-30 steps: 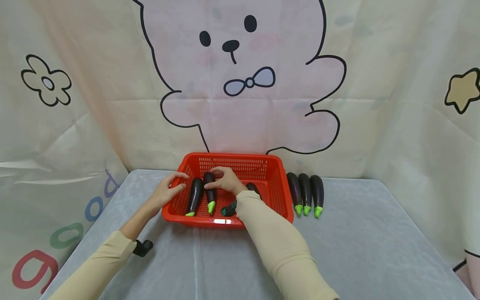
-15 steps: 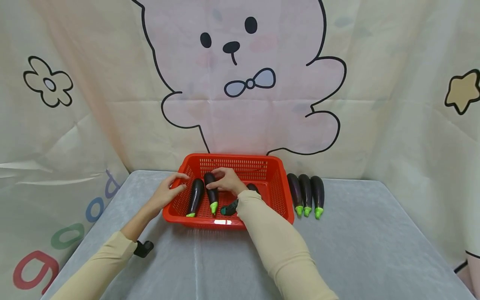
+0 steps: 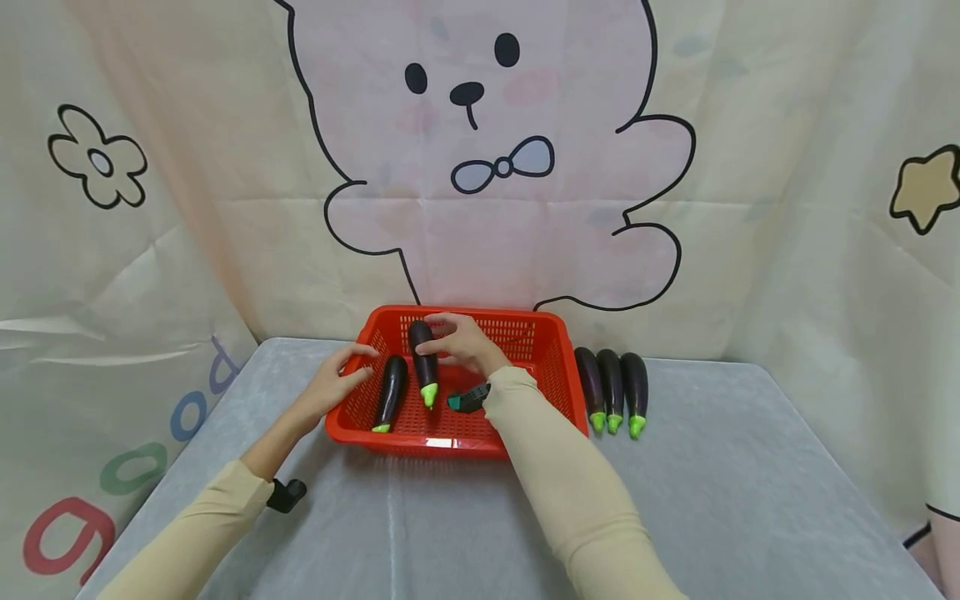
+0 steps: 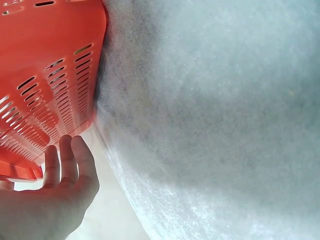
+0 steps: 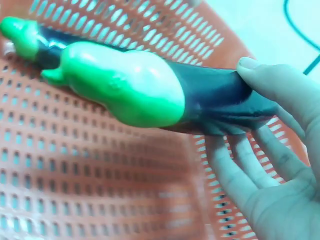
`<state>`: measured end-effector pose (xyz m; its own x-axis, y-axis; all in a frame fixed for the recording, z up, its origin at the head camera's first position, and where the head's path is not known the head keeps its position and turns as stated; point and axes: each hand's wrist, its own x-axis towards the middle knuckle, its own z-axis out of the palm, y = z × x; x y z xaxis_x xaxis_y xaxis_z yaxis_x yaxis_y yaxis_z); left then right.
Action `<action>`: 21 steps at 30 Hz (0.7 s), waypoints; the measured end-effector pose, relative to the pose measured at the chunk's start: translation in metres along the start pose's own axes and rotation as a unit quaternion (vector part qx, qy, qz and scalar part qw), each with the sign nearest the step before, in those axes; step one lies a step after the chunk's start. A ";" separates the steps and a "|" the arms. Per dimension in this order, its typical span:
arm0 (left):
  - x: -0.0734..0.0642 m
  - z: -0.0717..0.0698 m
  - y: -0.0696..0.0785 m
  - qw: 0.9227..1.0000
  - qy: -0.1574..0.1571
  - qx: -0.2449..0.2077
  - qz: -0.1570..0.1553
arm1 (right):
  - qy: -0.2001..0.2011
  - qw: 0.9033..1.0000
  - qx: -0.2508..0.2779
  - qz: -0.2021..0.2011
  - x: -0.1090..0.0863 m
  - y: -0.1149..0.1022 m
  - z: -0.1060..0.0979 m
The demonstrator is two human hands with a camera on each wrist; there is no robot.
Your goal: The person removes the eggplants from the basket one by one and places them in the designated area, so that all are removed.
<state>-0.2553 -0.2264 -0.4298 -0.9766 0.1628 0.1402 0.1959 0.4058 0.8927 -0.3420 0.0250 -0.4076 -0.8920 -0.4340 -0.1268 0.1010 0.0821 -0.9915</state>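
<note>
My right hand holds a dark purple eggplant by its thick end, thumb on one side and fingers on the other. Its green stem end points down towards me, over the red plastic basket. A second eggplant lies inside along the left wall; the green stem of that eggplant shows behind the held one in the right wrist view. At the basket's left rim is my left hand, its fingers spread and loosely bent. In the left wrist view those fingers lie close against the slotted wall.
Three more eggplants lie side by side on the grey cloth-covered table, just right of the basket. A pale printed curtain hangs behind and at both sides. My right forearm covers part of the basket's right front.
My right hand has raised the eggplant and moved it slightly towards the back of the basket. An eggplant seen earlier by the right forearm is now hidden. The left hand stays put.
</note>
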 end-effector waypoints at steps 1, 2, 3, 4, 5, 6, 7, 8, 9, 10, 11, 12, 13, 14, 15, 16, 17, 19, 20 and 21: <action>0.000 0.000 0.000 1.000 0.000 0.001 0.001 | -0.002 1.000 0.002 -0.002 -0.001 -0.004 -0.002; 0.001 0.000 0.000 1.000 -0.001 0.001 0.002 | -0.003 1.000 0.000 -0.004 -0.002 -0.008 -0.005; 0.001 0.000 0.001 1.000 -0.001 0.000 0.002 | -0.005 1.000 0.000 -0.006 -0.003 -0.011 -0.007; 0.001 -0.001 0.001 1.000 -0.001 0.000 0.003 | -0.006 1.000 -0.001 -0.007 -0.004 -0.014 -0.010; 0.001 -0.001 0.001 1.000 -0.002 0.000 0.004 | -0.007 1.000 -0.001 -0.007 -0.006 -0.017 -0.012; 0.001 -0.001 0.001 1.000 -0.003 0.000 0.004 | -0.008 1.000 0.000 -0.008 -0.008 -0.020 -0.015; 0.001 -0.001 0.001 1.000 -0.003 -0.001 0.004 | -0.007 1.000 0.000 -0.010 -0.009 -0.022 -0.018; 0.000 -0.001 0.001 1.000 -0.004 -0.001 0.005 | -0.005 1.000 0.003 -0.011 -0.011 -0.025 -0.021; 0.000 -0.001 0.002 1.000 -0.004 -0.001 0.006 | -0.004 1.000 0.008 -0.012 -0.013 -0.027 -0.024; 0.000 -0.002 0.002 1.000 -0.005 0.000 0.007 | -0.001 1.000 0.015 -0.013 -0.015 -0.028 -0.026; 0.000 -0.002 0.002 1.000 -0.005 -0.001 0.009 | 0.002 1.000 0.021 -0.015 -0.017 -0.030 -0.029; 0.000 -0.002 0.002 1.000 -0.005 -0.002 0.010 | 0.003 0.999 0.026 -0.020 -0.019 -0.032 -0.032; 0.000 -0.002 0.002 1.000 -0.005 -0.002 0.010 | 0.006 0.999 0.029 -0.024 -0.021 -0.034 -0.035; 0.000 -0.003 0.001 1.000 -0.005 -0.002 0.010 | 0.005 0.999 0.033 -0.029 -0.023 -0.036 -0.038; 0.000 -0.003 0.001 1.000 -0.005 -0.003 0.010 | 0.007 0.999 0.033 -0.035 -0.024 -0.038 -0.041; 0.001 -0.003 0.000 1.000 -0.006 -0.004 0.008 | 0.008 0.999 0.034 -0.040 -0.026 -0.039 -0.043; 0.001 -0.003 0.000 1.000 -0.007 -0.006 0.007 | 0.008 0.998 0.033 -0.045 -0.028 -0.040 -0.046; 0.001 -0.003 -0.001 1.000 -0.008 -0.008 0.002 | 0.013 0.998 0.026 -0.053 -0.031 -0.042 -0.051; 0.001 -0.003 -0.002 1.000 -0.009 -0.009 0.001 | 0.016 0.998 0.023 -0.056 -0.033 -0.043 -0.054; 0.001 -0.003 -0.002 1.000 -0.009 -0.010 -0.001 | 0.019 0.998 0.020 -0.058 -0.034 -0.044 -0.056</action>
<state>-0.2571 -0.2295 -0.4306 -0.9752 0.1790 0.1302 0.1916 0.3879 0.9016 -0.3405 0.0870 -0.3581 -0.9150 -0.4032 -0.0106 0.0130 -0.0032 -0.9999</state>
